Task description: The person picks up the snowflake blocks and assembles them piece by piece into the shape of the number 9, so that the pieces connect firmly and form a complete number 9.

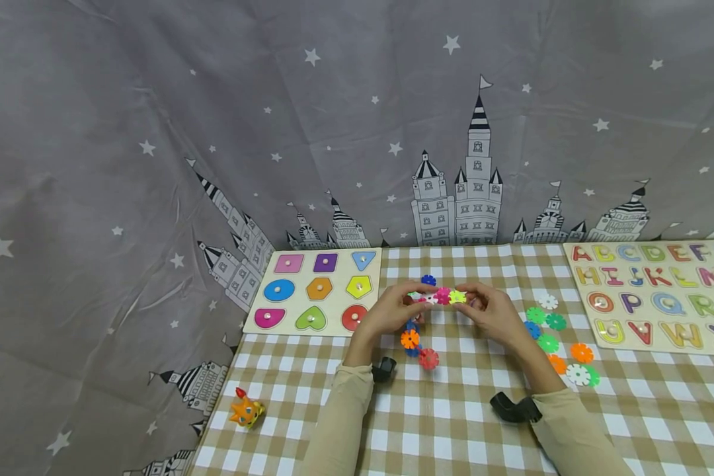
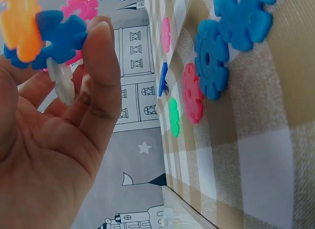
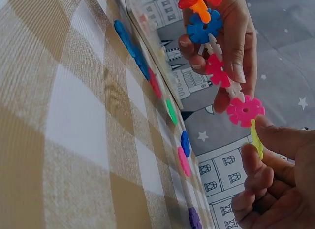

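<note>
A chain of linked snowflake discs is held up between both hands over the table. My left hand (image 1: 389, 311) grips its left part; in the left wrist view a blue disc (image 2: 61, 36), an orange disc (image 2: 20, 24) and a whitish disc (image 2: 61, 81) are by the fingers. My right hand (image 1: 492, 314) pinches a yellow disc (image 3: 256, 139) between thumb and finger at the chain's end, joined to a pink disc (image 3: 245, 111). More of the chain, with white, pink, blue and orange discs, runs up to the left hand (image 3: 236, 42) in the right wrist view.
A shape puzzle board (image 1: 297, 304) lies at the left and a letter board (image 1: 621, 340) at the right. Loose discs (image 1: 549, 343) lie right of the right hand, with a blue disc (image 1: 428, 280) behind the hands. An orange toy figure (image 1: 246, 411) stands front left.
</note>
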A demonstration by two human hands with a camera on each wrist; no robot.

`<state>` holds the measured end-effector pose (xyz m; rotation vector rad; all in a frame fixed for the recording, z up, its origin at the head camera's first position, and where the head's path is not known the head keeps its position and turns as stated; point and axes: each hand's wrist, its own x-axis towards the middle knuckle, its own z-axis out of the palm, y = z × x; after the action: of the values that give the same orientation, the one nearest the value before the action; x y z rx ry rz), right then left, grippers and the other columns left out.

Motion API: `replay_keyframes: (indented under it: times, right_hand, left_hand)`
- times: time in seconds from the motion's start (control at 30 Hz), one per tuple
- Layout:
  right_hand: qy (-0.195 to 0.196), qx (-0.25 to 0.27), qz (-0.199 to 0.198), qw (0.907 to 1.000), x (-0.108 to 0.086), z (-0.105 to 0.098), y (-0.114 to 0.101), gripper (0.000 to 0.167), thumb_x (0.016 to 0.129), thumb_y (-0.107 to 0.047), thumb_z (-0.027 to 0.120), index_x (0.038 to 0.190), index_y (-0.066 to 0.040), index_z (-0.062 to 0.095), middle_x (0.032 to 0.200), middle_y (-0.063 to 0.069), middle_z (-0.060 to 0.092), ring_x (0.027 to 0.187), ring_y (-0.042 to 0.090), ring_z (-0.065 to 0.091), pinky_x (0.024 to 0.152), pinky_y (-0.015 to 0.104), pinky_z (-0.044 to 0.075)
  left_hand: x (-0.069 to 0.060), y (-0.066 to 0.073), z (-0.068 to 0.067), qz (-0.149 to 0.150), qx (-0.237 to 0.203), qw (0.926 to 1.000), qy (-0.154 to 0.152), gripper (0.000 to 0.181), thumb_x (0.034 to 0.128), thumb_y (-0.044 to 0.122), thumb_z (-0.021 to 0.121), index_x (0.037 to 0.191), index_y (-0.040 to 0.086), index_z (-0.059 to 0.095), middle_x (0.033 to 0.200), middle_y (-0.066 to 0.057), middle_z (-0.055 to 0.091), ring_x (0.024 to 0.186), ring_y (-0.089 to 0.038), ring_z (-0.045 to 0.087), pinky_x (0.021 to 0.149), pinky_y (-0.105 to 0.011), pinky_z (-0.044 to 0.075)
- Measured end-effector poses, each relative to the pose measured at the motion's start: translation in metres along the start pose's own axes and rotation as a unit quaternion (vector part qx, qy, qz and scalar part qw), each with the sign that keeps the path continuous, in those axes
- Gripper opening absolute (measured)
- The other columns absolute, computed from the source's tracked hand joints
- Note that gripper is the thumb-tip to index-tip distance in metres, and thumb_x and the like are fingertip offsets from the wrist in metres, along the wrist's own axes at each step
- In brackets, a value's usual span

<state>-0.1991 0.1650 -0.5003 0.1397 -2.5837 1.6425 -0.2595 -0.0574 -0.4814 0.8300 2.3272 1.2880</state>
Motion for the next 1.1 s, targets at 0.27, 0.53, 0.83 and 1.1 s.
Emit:
replay_keyframes:
  times: [0.27,0.53,0.83,1.1]
  right_hand:
    - [-0.006,0.007,-0.001,1.0,0.0,0.0,0.001,0.035,0.087,-0.01,0.074,0.119,0.002,0.065,0.086,0.011,0.063,0.063,0.009,0.048,0.053,0.021,0.041]
    - [0.018,0.01,-0.004,0.9998,-0.001,0.001,-0.001,0.032,0.085,-0.008,0.075,0.114,0.002,0.066,0.084,0.011,0.062,0.06,0.008,0.047,0.051,0.021,0.04]
    - [0.041,0.002,-0.008,0.9991,-0.002,0.003,0.0,0.028,0.081,-0.004,0.078,0.107,0.001,0.069,0.077,0.009,0.059,0.058,0.009,0.046,0.049,0.02,0.038]
    - [0.062,-0.01,-0.032,0.9975,-0.001,0.005,0.001,0.029,0.08,-0.002,0.077,0.108,0.003,0.069,0.077,0.009,0.063,0.058,0.008,0.049,0.049,0.021,0.041]
  left_hand:
    - [0.0,0.001,0.0,-0.023,-0.012,0.9997,0.004,0.042,0.0923,0.023,0.069,0.132,0.011,0.062,0.137,-0.008,0.057,0.07,-0.013,0.066,0.068,-0.024,0.054]
    - [0.0,0.003,0.001,-0.04,-0.004,0.9991,0.014,0.04,0.0902,0.025,0.072,0.128,0.015,0.066,0.124,-0.007,0.065,0.069,-0.013,0.063,0.061,-0.023,0.051]
    - [0.002,0.005,0.005,-0.032,0.034,0.9986,0.023,0.038,0.0897,0.024,0.072,0.126,0.014,0.068,0.103,-0.008,0.072,0.063,-0.011,0.061,0.061,-0.022,0.049]
    - [0.004,0.006,0.01,-0.016,0.045,0.9982,0.035,0.037,0.0897,0.024,0.072,0.125,0.013,0.068,0.098,-0.006,0.071,0.063,-0.009,0.058,0.058,-0.02,0.047]
